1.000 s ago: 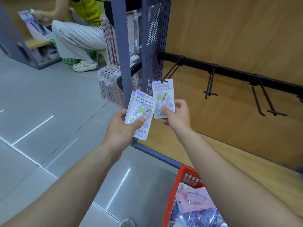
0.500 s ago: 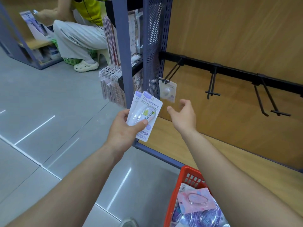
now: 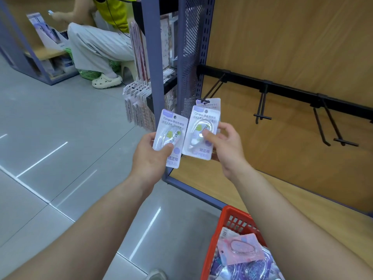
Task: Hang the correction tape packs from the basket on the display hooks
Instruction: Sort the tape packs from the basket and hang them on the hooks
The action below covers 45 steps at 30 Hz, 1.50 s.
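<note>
One hung pack [image 3: 214,102] is seen; another is pinched by left hand [image 3: 147,156] and right hand [image 3: 228,150] fingers each — basket [image 3: 214,239] largely full.

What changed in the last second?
The right hand let go of the first pack, now hanging on the left hook, then took a second pack from the left hand and raised it toward that hook. The left hand still holds a third pack; the basket stayed.

The left hand [image 3: 149,158], right hand [image 3: 227,152] and forearms [image 3: 84,225] are bare; shoe [image 3: 157,275] grey.
</note>
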Available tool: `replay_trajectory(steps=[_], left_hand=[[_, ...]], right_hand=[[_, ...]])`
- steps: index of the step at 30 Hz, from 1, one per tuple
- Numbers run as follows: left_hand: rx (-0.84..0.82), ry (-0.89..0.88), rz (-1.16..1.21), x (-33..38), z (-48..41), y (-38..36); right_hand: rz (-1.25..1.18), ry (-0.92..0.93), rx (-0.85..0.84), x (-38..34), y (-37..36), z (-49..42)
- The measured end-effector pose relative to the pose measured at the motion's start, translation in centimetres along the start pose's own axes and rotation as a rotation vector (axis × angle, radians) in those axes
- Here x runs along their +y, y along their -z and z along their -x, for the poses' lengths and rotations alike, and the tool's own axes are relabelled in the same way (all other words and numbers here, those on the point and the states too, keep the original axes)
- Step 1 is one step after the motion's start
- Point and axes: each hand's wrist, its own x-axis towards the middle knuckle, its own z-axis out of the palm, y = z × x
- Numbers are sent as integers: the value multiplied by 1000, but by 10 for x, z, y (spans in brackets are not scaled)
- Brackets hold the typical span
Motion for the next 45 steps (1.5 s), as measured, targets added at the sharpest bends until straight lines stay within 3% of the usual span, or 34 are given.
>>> replay_trajectory(steps=[5,21,27,32,38,45], left_hand=[[-10,8,-16,-3,-3,0],[-77,13,8,-10,-8,-1],[-105,-9,31,-8,-9,-5],[-182,-55,-15,0,-22,-22],[-250,-76,-7,11,-65,-37],[-232,-67,-9,8,-80,-51]], right_hand=[[189,122,100,-5,0,-24],[280,189,195,15,-2,-48],[435,81,232,3,-7,-64],[648,138,210,6,16,-32],[669,178,79,4,65,11],[675,149,70,18,93,21]])
